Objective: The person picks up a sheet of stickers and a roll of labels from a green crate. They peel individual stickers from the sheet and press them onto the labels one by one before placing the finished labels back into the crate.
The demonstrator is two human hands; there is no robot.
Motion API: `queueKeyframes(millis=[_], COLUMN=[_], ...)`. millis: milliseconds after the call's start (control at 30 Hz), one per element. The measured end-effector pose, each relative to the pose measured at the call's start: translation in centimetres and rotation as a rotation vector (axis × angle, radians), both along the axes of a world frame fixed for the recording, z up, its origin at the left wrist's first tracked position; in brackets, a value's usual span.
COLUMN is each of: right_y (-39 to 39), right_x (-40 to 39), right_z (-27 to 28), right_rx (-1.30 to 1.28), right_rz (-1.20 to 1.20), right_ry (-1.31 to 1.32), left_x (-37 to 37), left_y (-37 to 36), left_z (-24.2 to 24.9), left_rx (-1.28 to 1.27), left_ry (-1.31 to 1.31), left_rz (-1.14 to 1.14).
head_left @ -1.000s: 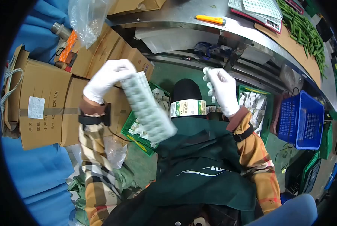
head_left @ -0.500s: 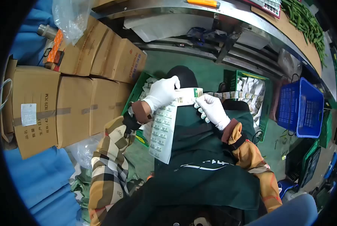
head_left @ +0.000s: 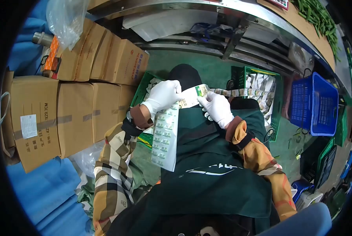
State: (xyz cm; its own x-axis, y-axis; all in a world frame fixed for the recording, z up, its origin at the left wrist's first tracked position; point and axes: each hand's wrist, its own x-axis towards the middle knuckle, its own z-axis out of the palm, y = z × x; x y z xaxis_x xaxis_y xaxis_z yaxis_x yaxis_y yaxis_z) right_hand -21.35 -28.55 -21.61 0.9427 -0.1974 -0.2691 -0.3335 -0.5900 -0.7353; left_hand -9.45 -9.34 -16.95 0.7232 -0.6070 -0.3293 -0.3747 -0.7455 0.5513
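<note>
Both the left hand (head_left: 163, 96) and the right hand (head_left: 218, 109) wear white gloves and are above a dark green fabric apron (head_left: 219, 153). The left fingers are closed on the upper end of a long pale sheet with rows of small green stickers (head_left: 164, 143); their tips also meet a white-and-green printed paper strip (head_left: 189, 97). The right fingers are pinched on this strip, with some small pale stickers (head_left: 207, 117) under them. If the hands pull unequally, the strip could crease or tear; the loose stickers could cling to the glove. The hanging sheet, free at its bottom, could swing against the apron.

Farther, the strip seems to continue into a green plastic crate (head_left: 278, 112), whose rim could snag it. The left hand and sheet partly hide a second green crate (head_left: 139, 89). Brown cardboard boxes (head_left: 75, 122) block the left side, a blue plastic basket (head_left: 301, 106) stands right, and a metal table (head_left: 272, 21) limits the far side.
</note>
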Motion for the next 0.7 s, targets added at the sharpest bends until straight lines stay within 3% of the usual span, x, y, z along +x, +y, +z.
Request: queueKeyframes(millis=[67,100,200,233,367,700], right_y=[-0.7,-1.4,-3.1,-3.4,-1.8,1.4], right_x=[0.1,0.2,0.4,0.3,0.0,0.5], right_z=[0.1,0.4,1.5,0.2,1.5,0.3], right_rx=[-0.133,-0.056,0.75,0.795,1.04,0.906], right_rz=[0.0,-0.034,-0.314,-0.294,-0.271,-0.169], right_ry=[-0.028,0.011,0.218,0.089,0.106,0.015], left_x=[0.5,0.8,1.9,2.0,1.8,0.9], left_y=[0.5,1.1,5.1,6.1,8.9,10.2], left_z=[0.4,1.5,2.5,2.6,2.6,1.4], left_rx=[0.017,0.052,0.043,0.092,0.167,0.143], left_ry=[0.121,0.189,0.347,0.343,0.396,0.366], left_rz=[-0.009,-0.003,-0.045,-0.032,0.08,0.112])
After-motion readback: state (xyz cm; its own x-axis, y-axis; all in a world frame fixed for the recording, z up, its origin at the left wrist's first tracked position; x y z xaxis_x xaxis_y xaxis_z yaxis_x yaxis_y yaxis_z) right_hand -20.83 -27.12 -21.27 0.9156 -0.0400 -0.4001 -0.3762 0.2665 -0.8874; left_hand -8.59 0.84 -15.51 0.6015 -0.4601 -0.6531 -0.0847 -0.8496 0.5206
